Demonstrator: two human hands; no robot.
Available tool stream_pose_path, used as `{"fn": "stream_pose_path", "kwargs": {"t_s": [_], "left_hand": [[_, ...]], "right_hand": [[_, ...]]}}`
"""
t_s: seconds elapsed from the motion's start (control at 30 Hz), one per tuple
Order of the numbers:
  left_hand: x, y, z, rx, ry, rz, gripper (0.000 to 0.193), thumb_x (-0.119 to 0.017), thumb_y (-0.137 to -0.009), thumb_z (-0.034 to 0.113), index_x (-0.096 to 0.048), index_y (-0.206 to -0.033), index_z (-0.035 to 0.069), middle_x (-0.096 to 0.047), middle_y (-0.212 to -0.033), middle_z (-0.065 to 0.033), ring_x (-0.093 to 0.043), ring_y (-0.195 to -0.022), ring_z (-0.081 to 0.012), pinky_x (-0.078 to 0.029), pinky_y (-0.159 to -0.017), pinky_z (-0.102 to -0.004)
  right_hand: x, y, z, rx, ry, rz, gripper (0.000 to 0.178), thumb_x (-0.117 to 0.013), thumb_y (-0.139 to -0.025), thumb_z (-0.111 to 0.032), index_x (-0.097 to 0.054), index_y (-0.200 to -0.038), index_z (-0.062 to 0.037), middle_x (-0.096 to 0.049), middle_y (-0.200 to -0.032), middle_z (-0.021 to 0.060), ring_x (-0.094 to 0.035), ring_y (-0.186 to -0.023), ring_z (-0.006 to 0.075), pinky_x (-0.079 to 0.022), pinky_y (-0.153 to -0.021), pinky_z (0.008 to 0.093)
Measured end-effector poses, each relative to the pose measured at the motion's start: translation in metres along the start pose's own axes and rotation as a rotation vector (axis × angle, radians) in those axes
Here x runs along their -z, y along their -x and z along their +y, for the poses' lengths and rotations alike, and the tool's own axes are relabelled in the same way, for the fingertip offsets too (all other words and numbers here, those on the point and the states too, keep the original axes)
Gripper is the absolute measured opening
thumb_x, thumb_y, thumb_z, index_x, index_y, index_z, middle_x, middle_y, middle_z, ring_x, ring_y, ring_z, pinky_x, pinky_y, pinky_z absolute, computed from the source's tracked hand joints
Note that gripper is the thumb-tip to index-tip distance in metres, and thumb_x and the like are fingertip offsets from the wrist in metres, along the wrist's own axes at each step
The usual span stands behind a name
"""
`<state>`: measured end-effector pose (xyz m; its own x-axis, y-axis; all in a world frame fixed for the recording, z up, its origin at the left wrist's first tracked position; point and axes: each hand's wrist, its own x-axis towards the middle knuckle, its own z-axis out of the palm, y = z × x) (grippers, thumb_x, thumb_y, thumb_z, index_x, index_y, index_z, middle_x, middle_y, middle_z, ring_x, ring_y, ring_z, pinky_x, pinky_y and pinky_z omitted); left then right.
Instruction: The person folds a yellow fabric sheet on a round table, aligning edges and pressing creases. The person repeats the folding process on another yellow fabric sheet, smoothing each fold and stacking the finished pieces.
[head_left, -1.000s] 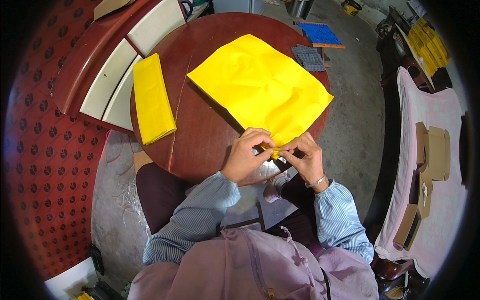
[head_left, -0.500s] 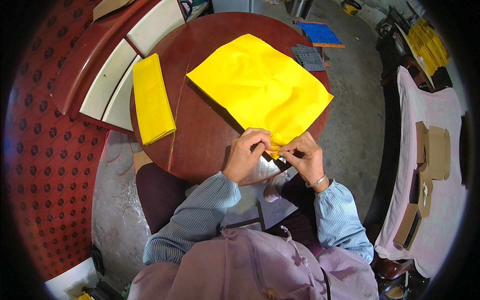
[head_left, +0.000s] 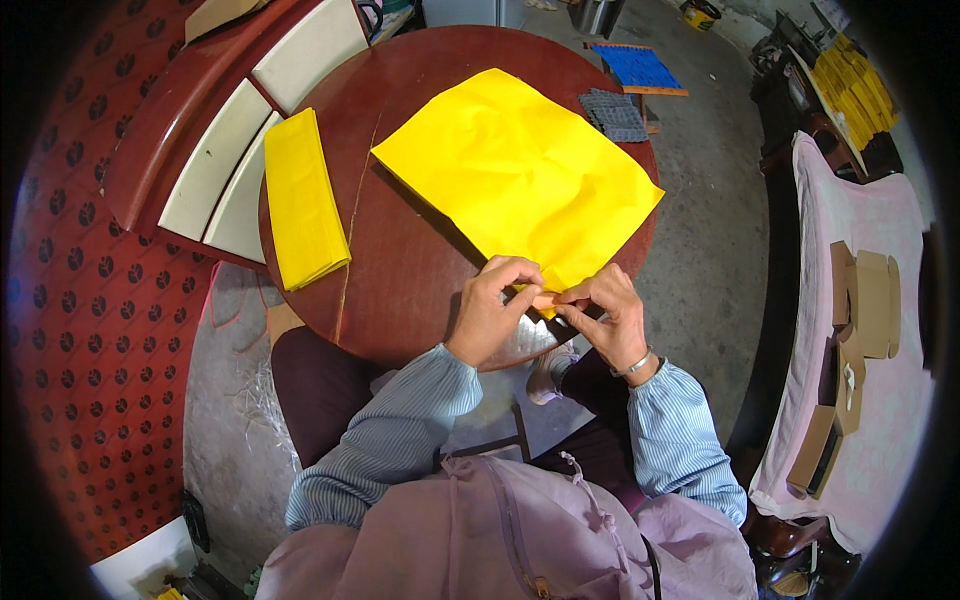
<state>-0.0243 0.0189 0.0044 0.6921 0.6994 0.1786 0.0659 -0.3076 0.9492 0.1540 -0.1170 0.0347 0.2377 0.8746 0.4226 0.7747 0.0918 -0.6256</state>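
Observation:
A large yellow sheet (head_left: 520, 165), like soft cloth or paper, lies across the round dark-red table (head_left: 400, 260). Its near corner is gathered between my two hands at the table's front edge. My left hand (head_left: 495, 305) pinches that bunched corner from the left, thumb and fingers pressed together. From the right, my right hand (head_left: 608, 315) grips the same corner, its thumb against the fingers. Small folds of yellow show between the fingertips; the rest of the corner is hidden by them. Off to the left lies a folded stack of yellow sheets (head_left: 305, 200).
A grey textured mat (head_left: 613, 115) and a blue-topped stool (head_left: 640, 68) are beyond the table's right side. Opened cardboard boxes (head_left: 850, 345) rest on a pink-covered bench (head_left: 780, 460) at right. Cream-panelled red furniture (head_left: 215, 155) borders the table's left.
My fingers have shifted very slightly on the gathered corner, the left fingertips closer to the right ones. The sheet stays nearly in place.

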Motion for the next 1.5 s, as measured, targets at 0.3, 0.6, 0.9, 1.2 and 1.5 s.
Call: {"fn": "stream_pose_path", "kwargs": {"t_s": [0.3, 0.6, 0.9, 1.2, 1.5], "left_hand": [[0.005, -0.003, -0.003, -0.15, -0.031, -0.016, 0.01, -0.071, -0.095, -0.005, -0.077, -0.099, 0.002, -0.078, -0.112, -0.0144, -0.074, -0.113, -0.0254, -0.061, -0.092, -0.0337], [0.006, -0.002, 0.003, -0.081, -0.004, -0.03, 0.015, -0.07, -0.091, -0.005, -0.08, -0.099, 0.003, -0.079, -0.11, -0.0136, -0.074, -0.116, -0.0279, -0.06, -0.097, -0.0377], [0.006, -0.004, 0.001, -0.117, -0.012, -0.038, 0.015, -0.072, -0.09, -0.005, -0.081, -0.099, 0.003, -0.08, -0.109, -0.0133, -0.074, -0.117, -0.0278, -0.06, -0.098, -0.038], [0.008, -0.005, 0.005, -0.191, -0.07, -0.064, 0.02, -0.082, -0.082, -0.003, -0.08, -0.102, 0.004, -0.08, -0.112, -0.0114, -0.074, -0.116, -0.0276, -0.061, -0.097, -0.0393], [-0.004, 0.002, 0.0, 0.02, -0.013, 0.054, 0.016, -0.084, -0.088, 0.001, -0.077, -0.103, 0.002, -0.078, -0.113, -0.0141, -0.075, -0.111, -0.0286, -0.06, -0.092, -0.0364]], "right_hand": [[-0.007, 0.004, 0.007, -0.119, -0.139, 0.007, 0.018, -0.094, -0.079, -0.01, -0.085, -0.094, -0.0095, -0.072, -0.084, -0.0006, -0.061, -0.084, 0.0176, -0.049, -0.076, 0.0325], [-0.006, 0.001, 0.001, -0.078, -0.091, 0.001, 0.02, -0.092, -0.077, -0.008, -0.084, -0.095, -0.0104, -0.069, -0.079, 0.0011, -0.062, -0.081, 0.0207, -0.049, -0.079, 0.0357], [-0.01, 0.003, 0.007, -0.153, -0.178, -0.014, 0.02, -0.091, -0.079, -0.006, -0.086, -0.098, -0.0106, -0.065, -0.078, -0.0001, -0.058, -0.08, 0.0187, -0.047, -0.078, 0.0339], [-0.011, 0.003, 0.007, -0.262, -0.24, -0.033, 0.014, -0.092, -0.082, -0.006, -0.085, -0.095, -0.0075, -0.065, -0.079, -0.0001, -0.057, -0.082, 0.0154, -0.046, -0.075, 0.0313], [0.051, -0.053, 0.056, -0.51, -0.333, 0.332, 0.016, -0.078, -0.101, -0.018, -0.083, -0.11, -0.0054, -0.074, -0.098, 0.005, -0.069, -0.091, 0.015, -0.055, -0.083, 0.0296]]}}
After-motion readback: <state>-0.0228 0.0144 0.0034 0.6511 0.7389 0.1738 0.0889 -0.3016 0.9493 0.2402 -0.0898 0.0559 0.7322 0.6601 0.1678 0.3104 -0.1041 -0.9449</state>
